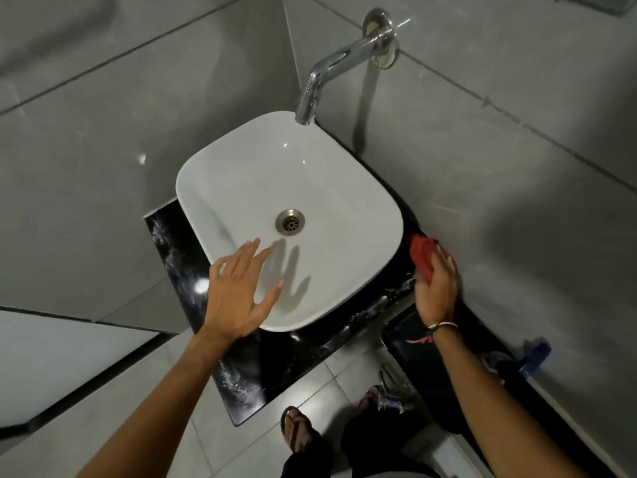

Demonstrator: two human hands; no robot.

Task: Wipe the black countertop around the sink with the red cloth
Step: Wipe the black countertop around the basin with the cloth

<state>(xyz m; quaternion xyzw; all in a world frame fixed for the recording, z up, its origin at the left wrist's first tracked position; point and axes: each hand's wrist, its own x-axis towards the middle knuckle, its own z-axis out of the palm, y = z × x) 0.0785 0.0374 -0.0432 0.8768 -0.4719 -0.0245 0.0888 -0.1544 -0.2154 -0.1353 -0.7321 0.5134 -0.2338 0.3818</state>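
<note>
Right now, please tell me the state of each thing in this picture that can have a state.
White ceramic sink: dry-looking, nothing in it.
Round metal drain: open, no plug.
Chrome wall tap: off, no water running.
Black marbled countertop: glossy, streaked white.
Red cloth: bunched, pressed on the countertop by the wall.
Right hand: gripping the cloth.
Left hand: open, fingers spread over the sink rim.

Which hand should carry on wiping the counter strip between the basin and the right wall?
Right. The right hand already grips the red cloth on the black countertop beside the sink. The left hand is open and empty over the basin's near rim.
</note>
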